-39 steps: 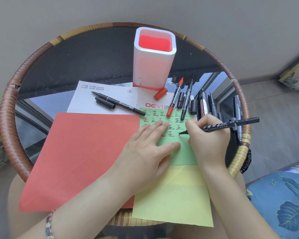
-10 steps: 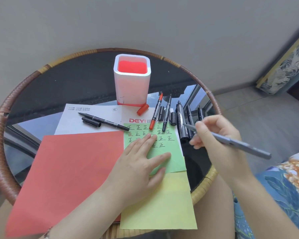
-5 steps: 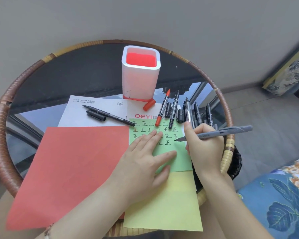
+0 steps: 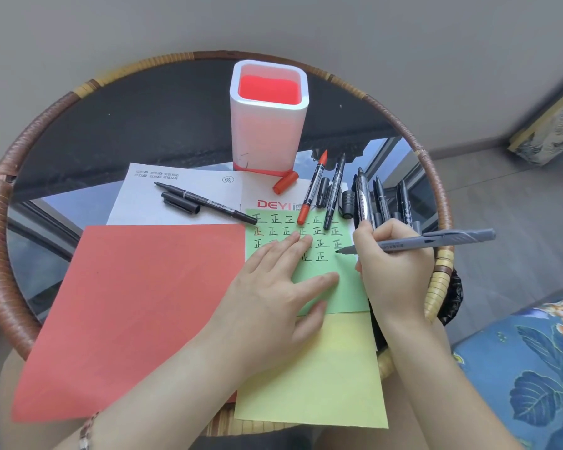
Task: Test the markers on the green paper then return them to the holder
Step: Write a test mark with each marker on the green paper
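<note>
The right hands-side grip is plain: the right hand (image 4: 394, 264) is curled round a grey marker (image 4: 436, 241), barrel pointing out to the right, and its dark tip touches the green paper (image 4: 348, 287) just left of the fingers. The left hand (image 4: 273, 287) is released and lies flat, fingers straight, pressing the same green paper down; rows of written characters show beyond its fingertips. Under both wrists, nearer the person, a yellow-green sheet (image 4: 322, 378) runs out from below the green paper. Left of the left hand a red sheet (image 4: 137, 313) covers much of the worktop (image 4: 0, 222), a round glass top with a wound cane rim. Beyond the left hand lies a white printed sheet (image 4: 208, 183), with an uncapped black pen (image 4: 208, 203) on it and its black cap (image 4: 181, 203) just beside it. Beyond the fingertips of both hands an uncapped red marker (image 4: 312, 190) and a thin black marker (image 4: 335, 193) lie with their lower ends on the green paper, a red cap (image 4: 285, 182) near them. Just beyond the right hand several black markers (image 4: 364, 199) lie side by side on the glass. Farthest from the hands stands the holder (image 4: 268, 125), a white upright cup with rounded corners; through its open top a red inside shows. Right of the right forearm is a blue flowered cushion (image 4: 533, 368).
</note>
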### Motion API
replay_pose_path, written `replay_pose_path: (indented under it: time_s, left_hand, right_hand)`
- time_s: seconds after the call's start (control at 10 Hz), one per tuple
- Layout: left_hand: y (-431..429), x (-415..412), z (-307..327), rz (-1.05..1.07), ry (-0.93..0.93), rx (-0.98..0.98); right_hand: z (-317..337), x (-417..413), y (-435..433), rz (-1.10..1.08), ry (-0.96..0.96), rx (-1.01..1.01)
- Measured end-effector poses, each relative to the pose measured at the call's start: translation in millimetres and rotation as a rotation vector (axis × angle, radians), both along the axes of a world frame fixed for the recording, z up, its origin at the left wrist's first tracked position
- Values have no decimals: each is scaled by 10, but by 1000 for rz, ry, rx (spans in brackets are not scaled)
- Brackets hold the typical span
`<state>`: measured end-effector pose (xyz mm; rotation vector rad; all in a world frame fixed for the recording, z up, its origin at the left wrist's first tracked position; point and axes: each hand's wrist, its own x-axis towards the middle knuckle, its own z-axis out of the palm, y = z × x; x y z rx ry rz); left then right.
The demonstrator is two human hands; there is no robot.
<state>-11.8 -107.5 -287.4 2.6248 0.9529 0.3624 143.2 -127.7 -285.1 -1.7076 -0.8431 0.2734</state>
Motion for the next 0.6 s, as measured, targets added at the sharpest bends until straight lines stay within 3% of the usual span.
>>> replay_pose_path:
  time_s: [0.4, 0.6]
  left_hand:
    - [-4, 6, 23, 1, 12, -14]
    - [-3, 6, 23, 4, 16, -15]
  right_hand:
    - [11, -8, 6, -11, -81, -15]
    - [9, 7, 16, -44, -30, -20]
